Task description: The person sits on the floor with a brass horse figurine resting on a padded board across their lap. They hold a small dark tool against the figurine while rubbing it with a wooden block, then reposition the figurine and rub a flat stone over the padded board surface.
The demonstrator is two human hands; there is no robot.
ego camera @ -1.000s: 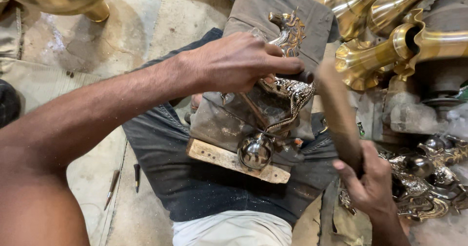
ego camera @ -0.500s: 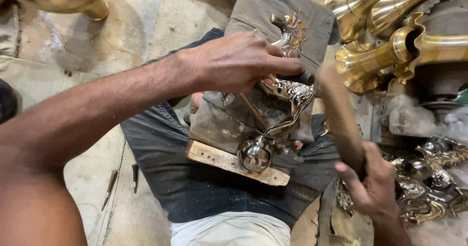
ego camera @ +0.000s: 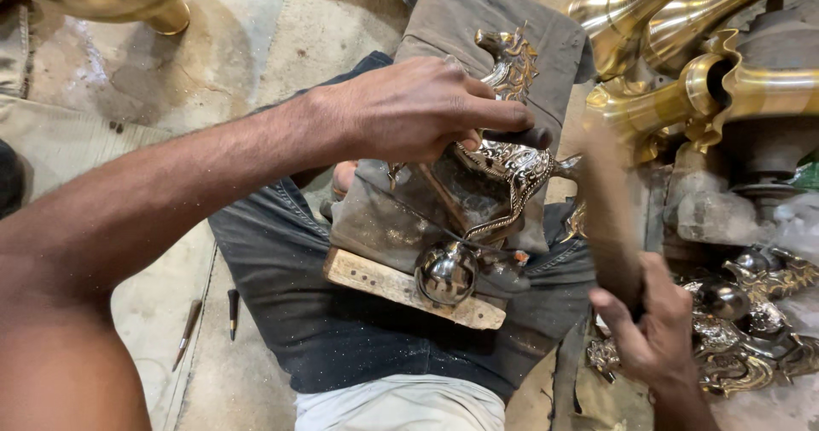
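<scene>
Head view: left hand [ego camera: 409,111] pinches a dark punch [ego camera: 520,136] onto the ornate brass piece [ego camera: 503,171], which lies on a wooden block [ego camera: 384,282] across the lap. Right hand [ego camera: 653,329] grips a blurred mallet [ego camera: 607,218]; its head is indistinct.

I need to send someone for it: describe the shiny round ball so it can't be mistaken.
Start at the wooden block lying across the person's lap, below the left hand. The ball sits at the block's front edge, at the lower end of the ornate curved metal casting. Unlike the engraved, golden pieces around it, it is plain, smooth and mirror-bright silver.
</scene>
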